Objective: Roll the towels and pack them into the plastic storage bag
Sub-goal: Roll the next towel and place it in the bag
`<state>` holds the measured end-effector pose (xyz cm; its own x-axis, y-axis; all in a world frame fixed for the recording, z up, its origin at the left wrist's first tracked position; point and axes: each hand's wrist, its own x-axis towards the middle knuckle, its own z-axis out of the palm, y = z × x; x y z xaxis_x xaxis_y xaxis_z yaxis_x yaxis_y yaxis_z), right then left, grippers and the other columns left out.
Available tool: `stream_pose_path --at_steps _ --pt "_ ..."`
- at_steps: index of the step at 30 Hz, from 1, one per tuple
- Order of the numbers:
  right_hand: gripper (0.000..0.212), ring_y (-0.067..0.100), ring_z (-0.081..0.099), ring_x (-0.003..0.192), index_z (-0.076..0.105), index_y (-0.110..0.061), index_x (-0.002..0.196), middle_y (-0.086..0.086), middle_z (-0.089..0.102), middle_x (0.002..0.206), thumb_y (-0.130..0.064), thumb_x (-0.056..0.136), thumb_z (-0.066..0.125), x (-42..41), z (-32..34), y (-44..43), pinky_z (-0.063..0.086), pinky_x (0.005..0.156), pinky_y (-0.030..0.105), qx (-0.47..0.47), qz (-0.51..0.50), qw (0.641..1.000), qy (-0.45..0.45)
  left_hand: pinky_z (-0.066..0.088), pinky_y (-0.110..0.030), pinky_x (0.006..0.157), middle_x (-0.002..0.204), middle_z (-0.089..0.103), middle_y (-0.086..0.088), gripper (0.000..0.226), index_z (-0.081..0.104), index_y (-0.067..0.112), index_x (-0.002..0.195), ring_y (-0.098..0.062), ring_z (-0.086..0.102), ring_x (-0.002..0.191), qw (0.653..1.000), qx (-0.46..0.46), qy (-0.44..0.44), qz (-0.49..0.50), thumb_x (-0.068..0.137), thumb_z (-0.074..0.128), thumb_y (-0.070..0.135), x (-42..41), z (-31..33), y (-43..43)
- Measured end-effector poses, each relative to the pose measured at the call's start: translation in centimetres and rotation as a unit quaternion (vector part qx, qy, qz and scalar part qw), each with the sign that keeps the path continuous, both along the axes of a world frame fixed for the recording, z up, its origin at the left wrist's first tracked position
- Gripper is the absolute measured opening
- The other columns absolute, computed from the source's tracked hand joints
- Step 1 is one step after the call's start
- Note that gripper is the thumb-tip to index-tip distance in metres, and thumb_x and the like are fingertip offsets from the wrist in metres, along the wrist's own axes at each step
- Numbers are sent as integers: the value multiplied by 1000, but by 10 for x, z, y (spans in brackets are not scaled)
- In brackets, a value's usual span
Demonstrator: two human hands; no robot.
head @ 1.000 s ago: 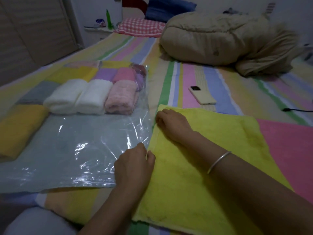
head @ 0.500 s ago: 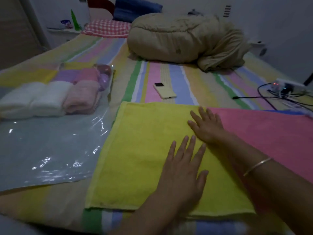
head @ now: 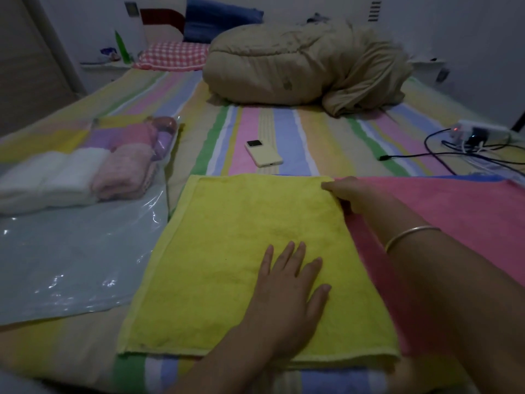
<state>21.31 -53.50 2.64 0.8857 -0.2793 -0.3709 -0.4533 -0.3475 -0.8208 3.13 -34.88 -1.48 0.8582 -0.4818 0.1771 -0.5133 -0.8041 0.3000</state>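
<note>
Right hand (head: 348, 193): fingers curled over the far right corner of the yellow towel (head: 241, 251), grasping that corner. A thin bracelet (head: 409, 234) sits on the wrist.

Left hand (head: 287, 291): released, palm down, fingers straight and spread, pressing flat on the near half of the yellow towel, right of its middle.

Yellow towel: spread flat and unrolled on the striped bedsheet (head: 326, 137). Its right edge lies over a pink towel (head: 454, 211), which is also spread flat and extends away to the right.

Left of the yellow towel, just beside its edge, lies the clear plastic storage bag (head: 71, 251), flat on the sheet. Rolled towels occupy the bag's far end: two white rolls (head: 37, 180) side by side and a pale pink roll (head: 122, 174) next to them, on the side nearest the yellow towel. More rolls in purple and pink sit behind these; their number cannot be told.

Beyond the yellow towel's far edge, apart from it, a pale phone (head: 264, 156) lies camera side up. Well beyond that is a bundled beige quilt (head: 284, 69). Beyond and to the right, a white power strip (head: 480, 130) with cables rests on the sheet.
</note>
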Motion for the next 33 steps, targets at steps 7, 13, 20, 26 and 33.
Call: stream_pose_path --at_steps 7,13,20,26,33 --pt "61 38 50 122 44 0 137 20 50 137 -41 93 55 13 7 -14 44 98 41 -219 24 973 -74 23 -43 111 135 55 -4 52 58 22 122 -22 46 130 993 -66 -79 -56 86 43 56 -11 3 -22" --pt "62 33 57 102 46 2 132 19 56 125 -47 95 49 -21 -21 -18 46 80 35 -79 -8 997 -11 22 -48 116 153 35 -7 91 34 26 143 -29 30 141 986 56 -28 -155 69 48 77 -28 -5 -42" --pt "40 34 55 111 53 -2 125 19 58 124 -31 99 46 -70 -30 -27 45 90 37 -190 53 974 -115 14 -39 119 154 33 1 63 42 35 141 -22 19 146 986 -54 59 -145 93 11 62 -26 -1 -44" --pt "34 33 55 113 51 -10 128 15 59 126 -27 100 45 -72 -1 -64 44 91 38 -265 67 944 -187 6 -36 120 157 25 -1 62 35 31 146 -18 12 148 966 -144 114 -180 91 14 50 -32 18 -88" --pt "35 35 56 109 48 -18 133 15 59 126 -20 99 41 -96 -4 -133 45 86 38 -304 56 941 -138 5 -42 120 157 24 -6 75 33 30 147 -23 13 147 965 -112 143 -190 90 -2 63 -50 14 -156"
